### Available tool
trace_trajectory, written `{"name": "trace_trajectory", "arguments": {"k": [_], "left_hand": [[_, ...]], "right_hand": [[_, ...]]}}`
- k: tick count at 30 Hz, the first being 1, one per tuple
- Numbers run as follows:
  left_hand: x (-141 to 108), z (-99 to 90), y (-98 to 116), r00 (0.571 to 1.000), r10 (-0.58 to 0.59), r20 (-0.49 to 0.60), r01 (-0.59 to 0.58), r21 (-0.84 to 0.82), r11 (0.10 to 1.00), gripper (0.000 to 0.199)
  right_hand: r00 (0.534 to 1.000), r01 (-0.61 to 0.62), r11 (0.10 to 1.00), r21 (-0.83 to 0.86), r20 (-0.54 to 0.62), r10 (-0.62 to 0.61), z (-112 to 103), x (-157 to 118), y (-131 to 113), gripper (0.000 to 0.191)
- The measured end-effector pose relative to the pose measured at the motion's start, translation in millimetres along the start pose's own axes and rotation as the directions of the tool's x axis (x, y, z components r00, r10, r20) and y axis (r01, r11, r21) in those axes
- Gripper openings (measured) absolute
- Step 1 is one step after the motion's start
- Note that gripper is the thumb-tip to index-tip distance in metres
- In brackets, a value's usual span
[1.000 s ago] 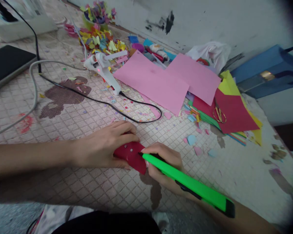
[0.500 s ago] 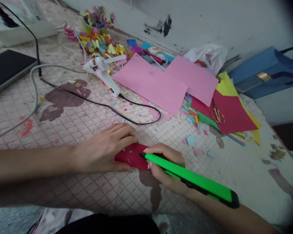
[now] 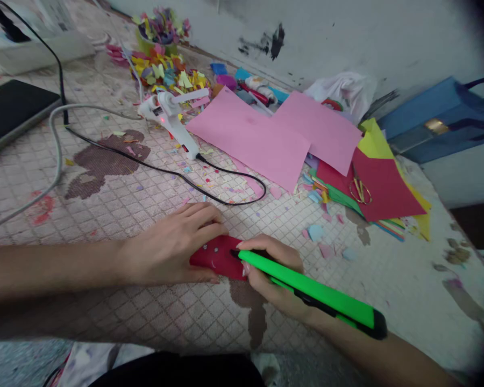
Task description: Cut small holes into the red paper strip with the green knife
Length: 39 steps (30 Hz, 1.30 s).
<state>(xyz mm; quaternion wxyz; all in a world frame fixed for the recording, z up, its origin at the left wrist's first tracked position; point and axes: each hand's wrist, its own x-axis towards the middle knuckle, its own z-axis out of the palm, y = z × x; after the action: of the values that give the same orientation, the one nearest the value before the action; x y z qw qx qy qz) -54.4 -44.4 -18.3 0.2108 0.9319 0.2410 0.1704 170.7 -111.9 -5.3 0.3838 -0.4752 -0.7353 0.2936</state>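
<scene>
My left hand lies over a small dark red piece of paper, pressing it against the table, thumb along its near edge and fingers along the far one. Small pale spots and a short pale curve show on the paper. In my right hand is a bright green utility knife with a black end, held much like a pen. Its dark tip touches or hovers just over the right part of the paper; the exact contact cannot be made out.
A white hot glue gun stands beyond my hands, its black cord looping nearby. Pink sheets lie farther right, with gold scissors on red paper. Paper scraps litter the patterned cloth. A blue bag stands at right.
The knife and my right hand have shifted very slightly left and up. My left hand stays on the red paper.
</scene>
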Motion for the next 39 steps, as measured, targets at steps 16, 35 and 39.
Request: {"name": "trace_trajectory", "arguments": {"k": [16,35,39], "left_hand": [[0.8,-4.3,1.9,0.999,-0.025,0.042,0.027,-0.040,0.999,0.051],[0.7,-0.1,0.9,1.000,-0.001,-0.022,0.002,0.003,1.000,0.030],[-0.3,0.5,0.4,1.000,0.000,-0.023,0.000,0.001,1.000,0.031]], "right_hand": [[0.996,0.037,0.999,-0.013,0.081,-0.036,-1.1,1.5,0.4,0.019],[1.000,0.011,1.000,0.016,-0.012,-0.011,-1.6,1.8,-0.8,0.020],[1.000,0.016,1.000,0.018,0.009,-0.016,-2.0,2.0,-0.1,0.018]]}}
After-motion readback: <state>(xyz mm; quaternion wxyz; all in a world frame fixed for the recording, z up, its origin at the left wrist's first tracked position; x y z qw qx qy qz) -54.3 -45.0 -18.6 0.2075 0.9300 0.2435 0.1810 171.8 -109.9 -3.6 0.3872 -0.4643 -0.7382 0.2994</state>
